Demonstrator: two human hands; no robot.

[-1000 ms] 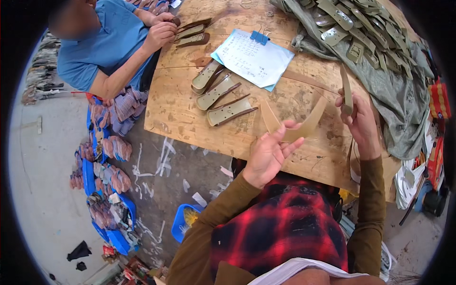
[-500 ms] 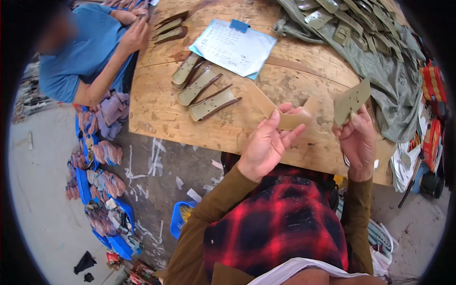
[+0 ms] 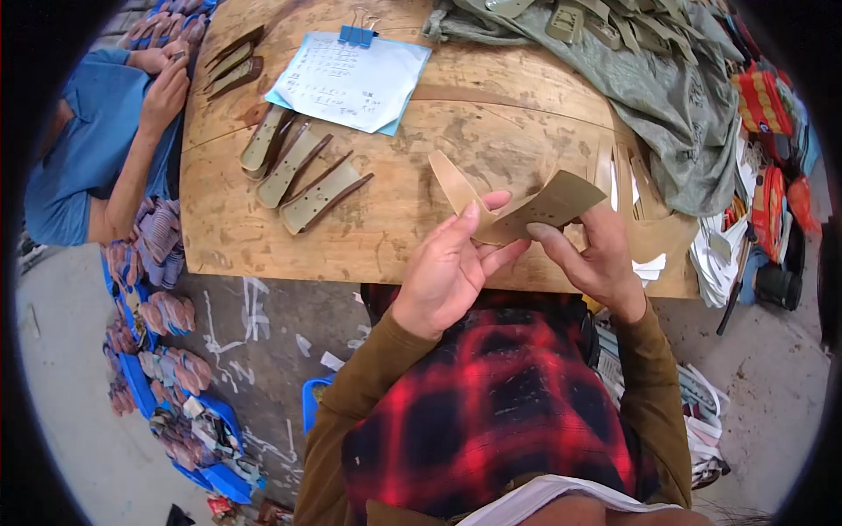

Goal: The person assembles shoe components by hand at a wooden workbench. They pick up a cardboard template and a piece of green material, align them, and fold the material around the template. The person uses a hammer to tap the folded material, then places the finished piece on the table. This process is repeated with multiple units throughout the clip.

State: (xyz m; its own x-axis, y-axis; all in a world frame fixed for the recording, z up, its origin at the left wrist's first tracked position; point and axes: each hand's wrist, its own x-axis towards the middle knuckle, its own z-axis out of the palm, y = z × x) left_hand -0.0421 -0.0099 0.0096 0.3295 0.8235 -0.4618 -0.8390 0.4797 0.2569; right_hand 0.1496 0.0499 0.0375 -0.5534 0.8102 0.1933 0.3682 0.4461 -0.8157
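My left hand (image 3: 445,267) pinches a curved tan strip (image 3: 454,182) between thumb and fingers, one end of it pointing up and away. In my right hand (image 3: 601,263) is an olive panel (image 3: 561,202) with small punched holes, bent slightly and gripped at its near edge. The panel's left end meets the strip at my left fingers; whether the two are joined cannot be seen. Left of my hands, several olive pieces with dark brown edging (image 3: 326,193) lie side by side on the wooden table (image 3: 421,114).
A written sheet (image 3: 346,83) with a blue binder clip (image 3: 357,35) lies farther back. Olive panels (image 3: 605,22) are heaped on a grey-green cloth (image 3: 667,140). Tan strips (image 3: 647,188) lie at the right. A person in blue (image 3: 105,158) works at the left, beside blue containers (image 3: 228,482).
My right hand has moved left with the olive panel and brought it against the tan strip in my left hand. The whole view has shifted, so table items appear farther left.
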